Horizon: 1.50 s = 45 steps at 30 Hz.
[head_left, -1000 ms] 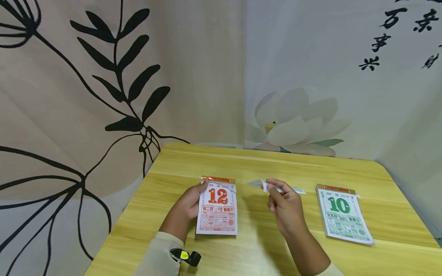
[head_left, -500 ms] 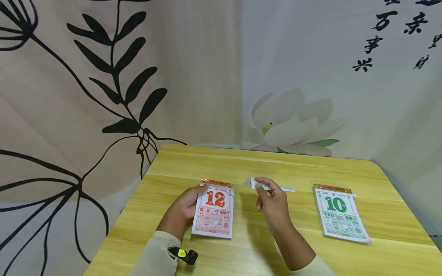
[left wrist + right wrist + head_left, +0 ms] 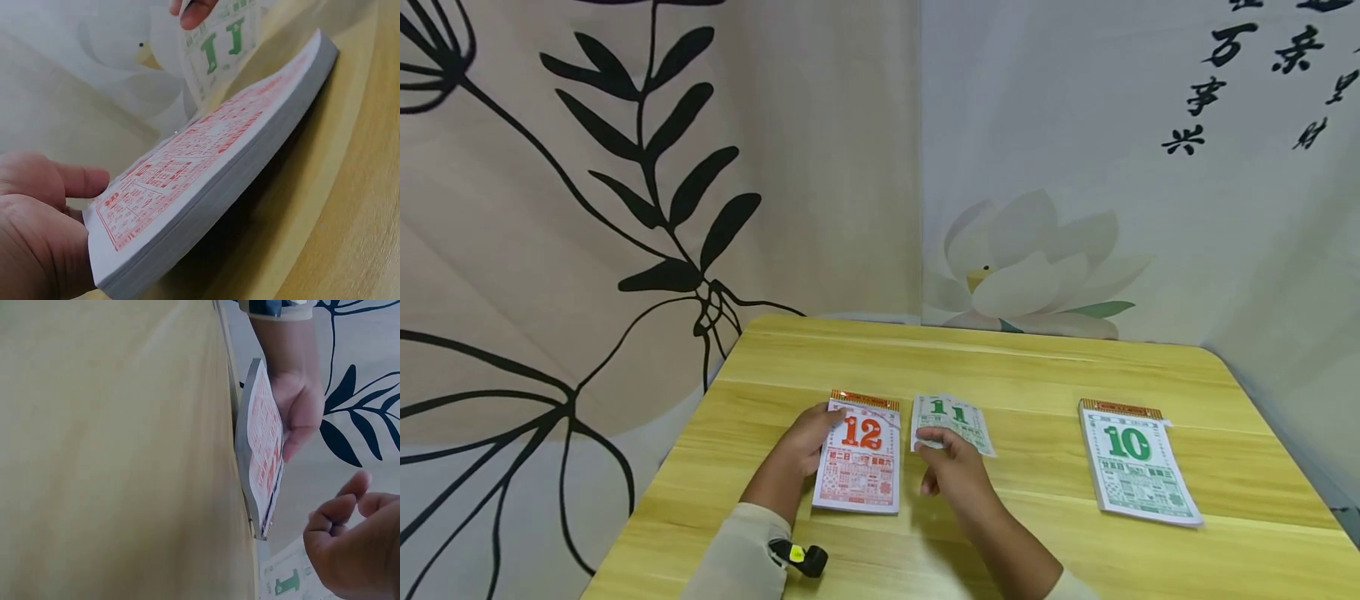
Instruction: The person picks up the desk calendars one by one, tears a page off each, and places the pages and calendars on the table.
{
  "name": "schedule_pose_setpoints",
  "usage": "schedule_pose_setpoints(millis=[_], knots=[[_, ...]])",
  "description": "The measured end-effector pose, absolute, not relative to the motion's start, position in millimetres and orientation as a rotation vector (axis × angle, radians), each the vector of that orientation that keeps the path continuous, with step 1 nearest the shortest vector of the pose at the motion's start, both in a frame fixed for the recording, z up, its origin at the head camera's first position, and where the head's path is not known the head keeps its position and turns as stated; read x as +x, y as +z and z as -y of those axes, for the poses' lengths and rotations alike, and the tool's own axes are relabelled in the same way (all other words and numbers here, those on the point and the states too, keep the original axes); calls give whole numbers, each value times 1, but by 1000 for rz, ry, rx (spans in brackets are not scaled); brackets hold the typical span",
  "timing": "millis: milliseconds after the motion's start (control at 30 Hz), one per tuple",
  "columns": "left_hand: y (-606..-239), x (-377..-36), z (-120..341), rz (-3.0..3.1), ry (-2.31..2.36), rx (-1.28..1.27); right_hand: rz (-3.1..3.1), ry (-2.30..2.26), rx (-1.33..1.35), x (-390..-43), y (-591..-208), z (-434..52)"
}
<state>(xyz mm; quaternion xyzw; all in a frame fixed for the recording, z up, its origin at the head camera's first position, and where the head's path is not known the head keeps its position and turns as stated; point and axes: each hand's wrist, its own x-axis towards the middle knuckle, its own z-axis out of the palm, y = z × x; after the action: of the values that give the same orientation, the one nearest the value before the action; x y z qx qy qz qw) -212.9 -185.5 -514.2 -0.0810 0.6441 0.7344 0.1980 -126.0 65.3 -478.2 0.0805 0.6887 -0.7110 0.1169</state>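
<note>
Green "11" sheet (image 3: 951, 421) now face-up beside pad (image 3: 857, 462) | right hand (image 3: 951, 471) pinches it | left hand (image 3: 797, 446) grips pad

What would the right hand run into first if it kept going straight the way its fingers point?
The right hand pinches the loose page marked 11 and points away across the table. Beyond that page only bare tabletop shows, then probably the lotus wall hanging.

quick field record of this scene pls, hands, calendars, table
left hand: holds the left edge of the red 12 calendar pad
right hand: pinches the loose green 11 sheet
11 sheet: just right of the 12 pad
green 10 calendar pad: lies flat at the right, untouched
table: yellow wood grain
backdrop: printed cloth with leaves and a lotus
</note>
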Motion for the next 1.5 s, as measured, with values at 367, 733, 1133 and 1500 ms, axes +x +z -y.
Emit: schedule_pose_setpoints(millis=[367, 733, 1133, 1500], knots=[[-516, -223, 183, -2137, 1980, -298, -1831, -1938, 143, -118, -490, -63], [-516, -229, 174, -2318, 1858, -356, -1673, -1821, 70, -110, -490, -63], [-514, -224, 170, -2353, 1840, -347, -1663, -1840, 66, -110, -491, -69], [-510, -218, 173, -2395, 1837, -403, -1661, -1862, 4, -108, -484, -88]])
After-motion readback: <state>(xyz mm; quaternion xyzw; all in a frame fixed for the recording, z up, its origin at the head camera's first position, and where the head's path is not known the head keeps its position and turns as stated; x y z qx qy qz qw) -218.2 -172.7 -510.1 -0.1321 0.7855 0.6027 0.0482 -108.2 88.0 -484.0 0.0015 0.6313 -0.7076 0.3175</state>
